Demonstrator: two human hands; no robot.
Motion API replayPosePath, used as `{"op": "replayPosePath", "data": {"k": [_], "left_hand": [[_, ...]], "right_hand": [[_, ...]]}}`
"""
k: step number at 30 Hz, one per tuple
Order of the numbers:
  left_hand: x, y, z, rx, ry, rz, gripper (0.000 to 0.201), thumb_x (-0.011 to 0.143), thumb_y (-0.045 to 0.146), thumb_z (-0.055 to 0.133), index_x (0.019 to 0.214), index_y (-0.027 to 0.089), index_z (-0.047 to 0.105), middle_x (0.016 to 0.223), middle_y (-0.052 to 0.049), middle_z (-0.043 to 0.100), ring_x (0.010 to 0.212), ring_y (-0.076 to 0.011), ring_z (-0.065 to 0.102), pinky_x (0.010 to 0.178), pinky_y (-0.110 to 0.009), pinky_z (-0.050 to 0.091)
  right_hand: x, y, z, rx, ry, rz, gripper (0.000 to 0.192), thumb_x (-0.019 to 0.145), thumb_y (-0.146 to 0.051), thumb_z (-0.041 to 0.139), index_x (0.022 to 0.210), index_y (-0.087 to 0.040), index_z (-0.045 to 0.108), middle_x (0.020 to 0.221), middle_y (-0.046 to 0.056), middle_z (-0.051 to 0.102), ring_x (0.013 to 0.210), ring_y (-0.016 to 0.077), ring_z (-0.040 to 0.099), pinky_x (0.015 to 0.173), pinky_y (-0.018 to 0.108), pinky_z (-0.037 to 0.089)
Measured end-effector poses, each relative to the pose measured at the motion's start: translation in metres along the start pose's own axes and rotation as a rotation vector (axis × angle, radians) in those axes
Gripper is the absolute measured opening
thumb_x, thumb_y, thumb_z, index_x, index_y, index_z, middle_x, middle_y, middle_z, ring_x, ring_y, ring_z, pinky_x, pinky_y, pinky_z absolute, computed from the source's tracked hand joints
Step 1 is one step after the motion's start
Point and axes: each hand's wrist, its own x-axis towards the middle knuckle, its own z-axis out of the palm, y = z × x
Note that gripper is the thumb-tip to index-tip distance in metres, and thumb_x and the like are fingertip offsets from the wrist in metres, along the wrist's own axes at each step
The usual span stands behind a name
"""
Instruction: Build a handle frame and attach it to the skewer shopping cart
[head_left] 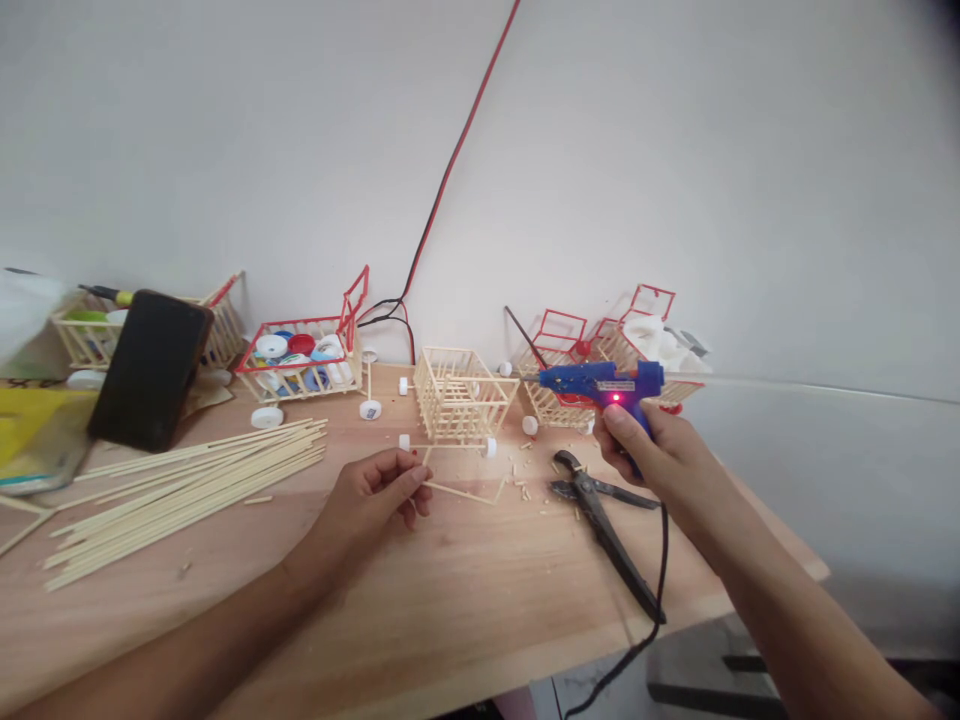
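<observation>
Between the thumb and fingers of my left hand is a small frame of thin wooden sticks, bent at corners and held just above the table. My right hand is wrapped round a blue glue gun, its red light lit and its nozzle pointing left. A clear glue stick sticks out of the gun's back. Beyond my left hand stands an unpainted stick cart with white wheels. In front of it lies an axle stick with white caps at its ends.
Dark pliers lie below the glue gun, near its black cord. Loose sticks are spread at left beside a dark phone. Red-trimmed carts line the wall; one holds bottle caps. Stick offcuts litter the wooden table.
</observation>
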Motion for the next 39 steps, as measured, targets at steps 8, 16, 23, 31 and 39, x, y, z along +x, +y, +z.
{"op": "replayPosePath", "data": {"k": [8, 16, 23, 31, 39], "left_hand": [[0.0001, -0.0015, -0.0007, 0.011, -0.006, 0.009, 0.025, 0.081, 0.037, 0.065, 0.074, 0.014, 0.061, 0.065, 0.0, 0.062, 0.055, -0.0091, 0.054, 0.054, -0.021, 0.045], [0.0004, 0.0003, 0.0012, -0.004, 0.007, 0.003, 0.026, 0.08, 0.038, 0.066, 0.073, 0.013, 0.061, 0.064, 0.0, 0.061, 0.054, -0.0087, 0.053, 0.052, -0.021, 0.044], [-0.0011, 0.0006, 0.0015, 0.004, 0.009, 0.006, 0.026, 0.081, 0.037, 0.065, 0.073, 0.014, 0.061, 0.064, 0.0, 0.061, 0.054, -0.0084, 0.053, 0.053, -0.021, 0.044], [0.0004, 0.0006, 0.0016, -0.007, 0.014, 0.006, 0.025, 0.08, 0.037, 0.066, 0.071, 0.014, 0.06, 0.063, 0.001, 0.061, 0.053, -0.0083, 0.053, 0.052, -0.02, 0.044], [-0.0003, 0.0001, 0.0007, 0.009, 0.008, 0.01, 0.025, 0.08, 0.038, 0.066, 0.072, 0.014, 0.061, 0.064, 0.0, 0.061, 0.054, -0.0086, 0.053, 0.052, -0.02, 0.044]], "right_hand": [[0.0005, 0.0014, 0.0006, -0.009, 0.011, 0.007, 0.05, 0.09, -0.061, 0.041, 0.061, -0.02, 0.044, 0.049, -0.002, 0.046, 0.044, 0.0095, 0.04, 0.044, 0.024, 0.029], [-0.0033, -0.006, 0.0013, -0.019, 0.027, 0.017, 0.048, 0.09, -0.059, 0.041, 0.063, -0.02, 0.041, 0.052, -0.002, 0.046, 0.046, 0.0092, 0.04, 0.045, 0.023, 0.03], [-0.0027, -0.0031, 0.0, -0.031, 0.017, 0.026, 0.049, 0.09, -0.061, 0.041, 0.062, -0.02, 0.04, 0.052, -0.002, 0.046, 0.046, 0.0092, 0.04, 0.046, 0.024, 0.03], [-0.0041, -0.0025, -0.0014, -0.047, 0.019, 0.039, 0.049, 0.09, -0.062, 0.041, 0.064, -0.02, 0.04, 0.053, -0.003, 0.046, 0.047, 0.0092, 0.04, 0.047, 0.024, 0.03], [-0.0078, -0.0029, -0.0027, 0.187, -0.03, 0.057, 0.045, 0.088, -0.061, 0.046, 0.07, -0.019, 0.047, 0.056, -0.003, 0.044, 0.047, 0.0083, 0.037, 0.043, 0.022, 0.026]]}}
